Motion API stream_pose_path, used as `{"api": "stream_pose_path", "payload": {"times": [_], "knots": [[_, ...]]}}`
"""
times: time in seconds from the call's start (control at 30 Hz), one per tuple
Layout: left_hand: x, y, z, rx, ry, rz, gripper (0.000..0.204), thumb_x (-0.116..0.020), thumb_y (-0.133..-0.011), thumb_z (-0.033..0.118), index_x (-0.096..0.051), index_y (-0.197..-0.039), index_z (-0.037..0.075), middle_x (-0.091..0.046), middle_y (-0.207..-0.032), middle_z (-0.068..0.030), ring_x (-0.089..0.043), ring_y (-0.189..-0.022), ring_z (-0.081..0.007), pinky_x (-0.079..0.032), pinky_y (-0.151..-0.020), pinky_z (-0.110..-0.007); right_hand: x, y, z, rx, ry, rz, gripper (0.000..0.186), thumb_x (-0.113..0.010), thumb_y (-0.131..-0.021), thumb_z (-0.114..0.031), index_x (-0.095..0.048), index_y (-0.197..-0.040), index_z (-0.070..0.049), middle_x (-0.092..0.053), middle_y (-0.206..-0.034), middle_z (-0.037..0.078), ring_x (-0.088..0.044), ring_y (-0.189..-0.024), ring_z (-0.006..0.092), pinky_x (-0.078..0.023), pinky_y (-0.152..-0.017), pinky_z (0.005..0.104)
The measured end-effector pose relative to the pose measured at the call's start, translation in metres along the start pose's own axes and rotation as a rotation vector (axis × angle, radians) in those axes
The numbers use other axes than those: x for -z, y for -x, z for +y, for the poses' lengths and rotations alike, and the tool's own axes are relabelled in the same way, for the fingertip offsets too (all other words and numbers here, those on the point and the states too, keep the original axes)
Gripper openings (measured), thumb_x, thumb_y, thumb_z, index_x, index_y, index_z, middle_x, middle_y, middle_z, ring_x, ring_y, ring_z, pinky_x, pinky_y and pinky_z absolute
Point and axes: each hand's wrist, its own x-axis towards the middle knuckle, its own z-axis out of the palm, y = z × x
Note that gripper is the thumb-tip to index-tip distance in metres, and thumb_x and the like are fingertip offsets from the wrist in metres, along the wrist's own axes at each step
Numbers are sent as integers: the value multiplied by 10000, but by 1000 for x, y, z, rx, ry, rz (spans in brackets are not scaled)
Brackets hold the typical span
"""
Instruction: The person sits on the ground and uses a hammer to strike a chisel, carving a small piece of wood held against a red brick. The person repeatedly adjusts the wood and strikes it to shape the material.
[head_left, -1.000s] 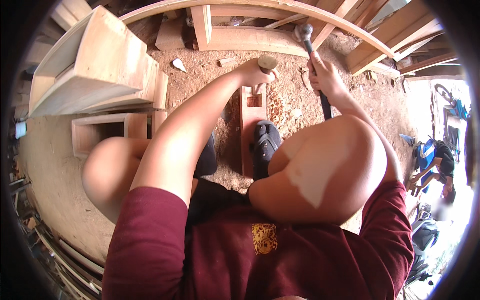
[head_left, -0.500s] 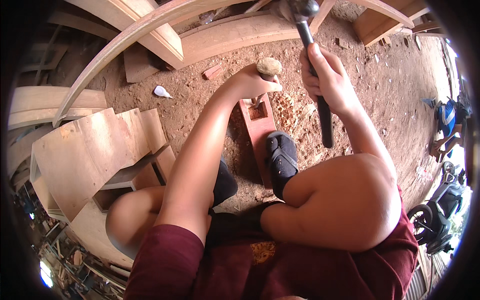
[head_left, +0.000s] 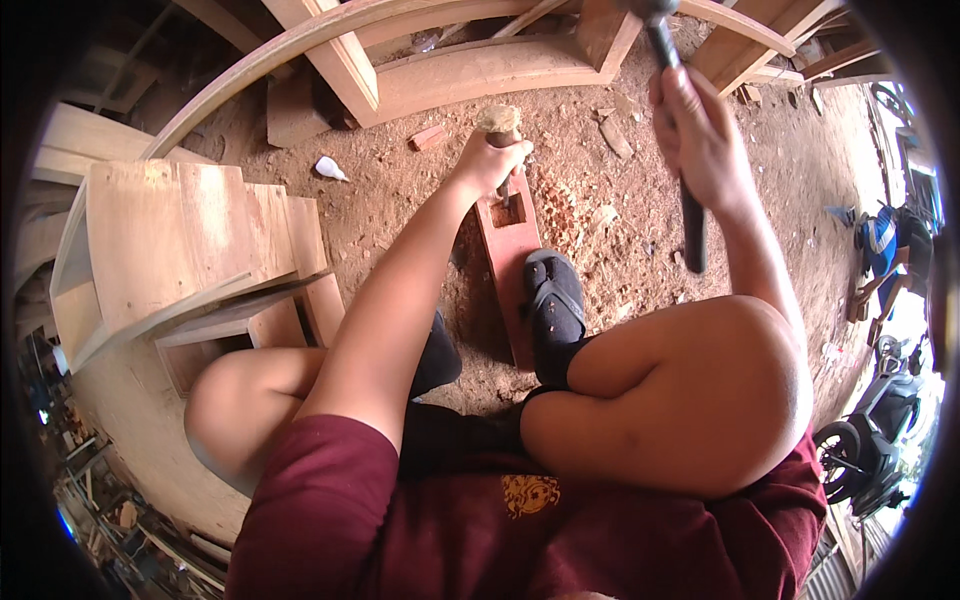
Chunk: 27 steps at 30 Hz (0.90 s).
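Left hand: the left hand [head_left: 490, 165] has its fingers wrapped round a chisel with a pale, rough, rounded handle top [head_left: 498, 120], which stands clear above the grip.
Right hand: the right hand [head_left: 700, 135] has its fingers closed round a black-handled hammer with a dark head [head_left: 692, 235], thumb laid along the handle, raised well apart from the left fingers.
Plank: the long, reddish-brown wooden plank [head_left: 511, 290] lies on the ground beneath the left fingers and runs back toward the body.
Recess: the squared recess cut in the plank [head_left: 509, 213] sits just below the left fingers; the chisel's dark shank reaches its far end, the tip too small to judge.
Foot: the right foot in a black sock and dark sandal [head_left: 556, 300] rests against the plank, nearer the body than the fingers; good practice is to press firmly so nothing shifts.
Chisel angle: best kept steady, edge on the line, fingers low enough to spare the knuckles.
Hammer stroke: best brought square onto the handle top, eyes on the edge.
Chips: pale curled wood chips [head_left: 560, 205] lie right of the left fingers; worth clearing from the recess so the line shows.
Change: against half a second ago, the right fingers are farther out to the right, and the chisel top sits farther left over the recess.
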Motion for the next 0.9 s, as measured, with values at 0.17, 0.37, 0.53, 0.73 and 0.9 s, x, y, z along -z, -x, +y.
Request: {"api": "stream_pose_path", "payload": {"times": [0.17,0.37,0.53,0.73,0.9], "knots": [[-3,-4,2,36,-47,-27,259,-641,-893,128,-568,-649,79,-594,-593,-12,-552,-541,-107,-441,-533,-297,-38,-31,-5,-145,423,31,406,-374,-1076,-383,-573,-1023,-33,-451,-606,-17,-431,-475,87,-360,-413,265],[-6,-8,-3,33,-48,-65,277,-640,-895,115,-547,-635,87,-578,-575,-13,-557,-542,-109,-449,-536,-308,-22,-57,-19,155,668,-142,385,-388,-1081,-323,-610,-1026,-14,-439,-573,-17,-463,-467,118,-407,-450,291],[-11,-7,-7,11,-74,-67,235,-643,-893,119,-551,-680,80,-564,-573,-6,-539,-488,-104,-427,-465,-293,-41,-42,-14,30,688,-213,302,-442,-1032,-265,-591,-1108,-14,-580,-712,114,-590,-641,235,-495,-595,362],[-10,-6,-2,-12,-194,-97,205,-654,-899,156,-579,-725,78,-566,-584,9,-518,-489,-101,-417,-481,-313,-32,-42,-16,383,934,13,330,-415,-1059,-235,-565,-1214,14,-625,-726,175,-671,-730,315,-557,-646,377],[-16,-2,1,-59,-115,-124,246,-662,-892,166,-570,-678,86,-547,-582,15,-527,-522,-95,-430,-514,-301,-42,-30,27,-2,860,-588,373,-361,-1067,-310,-599,-1102,-24,-637,-734,176,-659,-693,326,-528,-697,463]]}}
